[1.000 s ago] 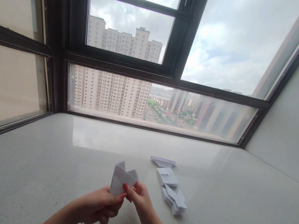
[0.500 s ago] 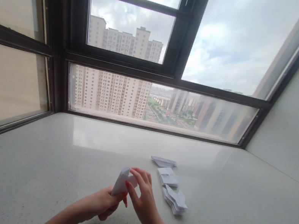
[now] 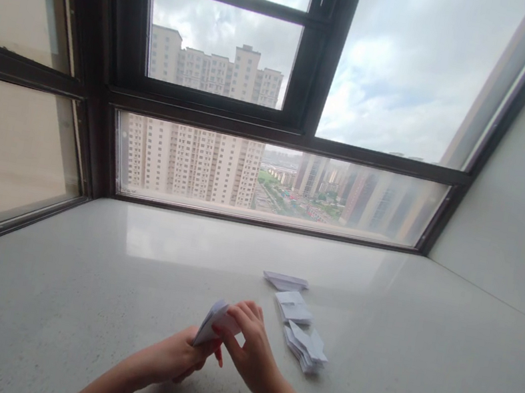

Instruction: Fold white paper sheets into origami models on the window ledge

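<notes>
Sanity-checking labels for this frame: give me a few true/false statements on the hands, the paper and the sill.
1. Both hands hold one folded white paper piece. True: the left hand grips it from below and the right hand curls over its top.
2. The folded pieces lie to the left of the hands. False: the stack of folded papers and two more pieces lie to their right.
3. The paper in hand lies flat on the ledge. False: it is held above it.
4. The window shows tall buildings. True.
</notes>
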Demonstrator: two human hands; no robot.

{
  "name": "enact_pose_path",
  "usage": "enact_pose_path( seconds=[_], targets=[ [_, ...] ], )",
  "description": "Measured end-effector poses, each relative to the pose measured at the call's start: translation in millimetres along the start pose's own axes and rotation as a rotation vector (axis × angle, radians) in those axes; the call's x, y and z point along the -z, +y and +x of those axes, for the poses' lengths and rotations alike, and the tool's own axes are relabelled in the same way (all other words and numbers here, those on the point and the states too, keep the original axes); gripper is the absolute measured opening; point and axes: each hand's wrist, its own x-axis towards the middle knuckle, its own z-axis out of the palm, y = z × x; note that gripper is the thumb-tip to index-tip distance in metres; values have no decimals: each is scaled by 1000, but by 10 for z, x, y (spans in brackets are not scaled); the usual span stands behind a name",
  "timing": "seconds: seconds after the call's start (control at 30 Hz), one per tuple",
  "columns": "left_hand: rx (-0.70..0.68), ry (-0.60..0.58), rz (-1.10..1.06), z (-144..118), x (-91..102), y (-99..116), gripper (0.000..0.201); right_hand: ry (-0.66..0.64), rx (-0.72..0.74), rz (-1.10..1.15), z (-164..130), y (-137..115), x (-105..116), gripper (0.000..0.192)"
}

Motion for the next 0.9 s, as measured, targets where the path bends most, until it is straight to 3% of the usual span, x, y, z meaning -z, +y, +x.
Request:
enact_pose_path(
  seconds=[0.27,0.47,0.57,0.73,0.9],
  targets=[
    [44,-98,54,-62,-16,111,45,-105,-87,178,72,-38,94,12],
    [37,-181,-53,-126,-21,320,50,-6,-160,157,91,-148,419,17],
    [32,-196,-78,-133,-58,318,54,39,-288,201,-5,-93,567,24],
    [14,-174,-94,-52,-73,160,58,30,-654,456,-331,179,834,41],
    [13,-14,-154,85,13,-13,61,9,-866,254,-785,386,1011,46]
  ],
)
